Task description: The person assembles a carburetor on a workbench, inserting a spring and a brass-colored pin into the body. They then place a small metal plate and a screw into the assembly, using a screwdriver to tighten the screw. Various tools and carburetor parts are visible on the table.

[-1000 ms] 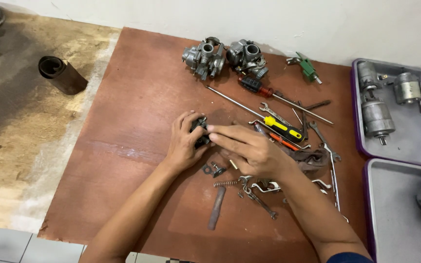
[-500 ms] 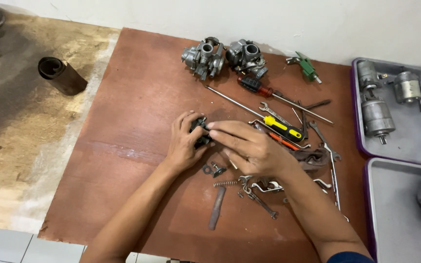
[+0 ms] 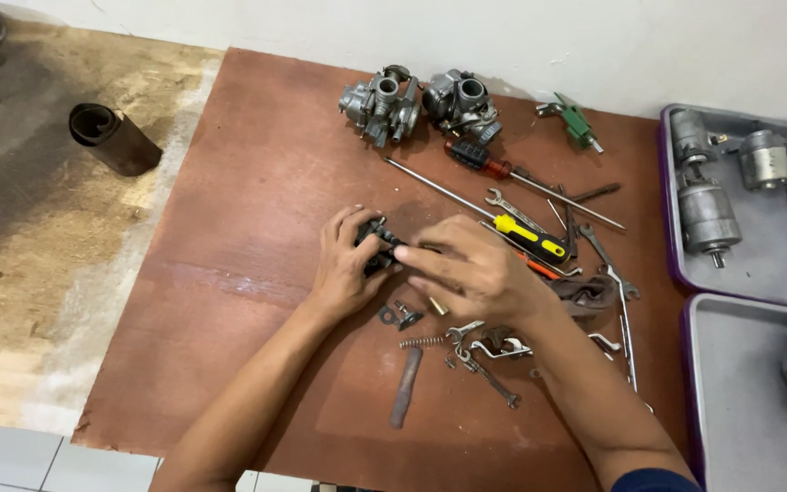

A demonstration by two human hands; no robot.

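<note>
Gripping a small dark metal part (image 3: 377,246) in my left hand (image 3: 343,269), I pinch its end with my right hand (image 3: 471,273) fingertips, above the brown board (image 3: 257,182), near a spring (image 3: 421,342) and yellow-handled screwdriver (image 3: 530,237).

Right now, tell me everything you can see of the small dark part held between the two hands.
The small dark part is a blackish, metallic-looking, irregular piece, mostly hidden by the hands. The left hand cups it from the left side, fingers curled over its top. The right hand meets it from the right, fingertips pinching its near edge. It sits low over the brown board, near the middle; whether it touches the board cannot be told. Its finer details are too small to make out.
</note>
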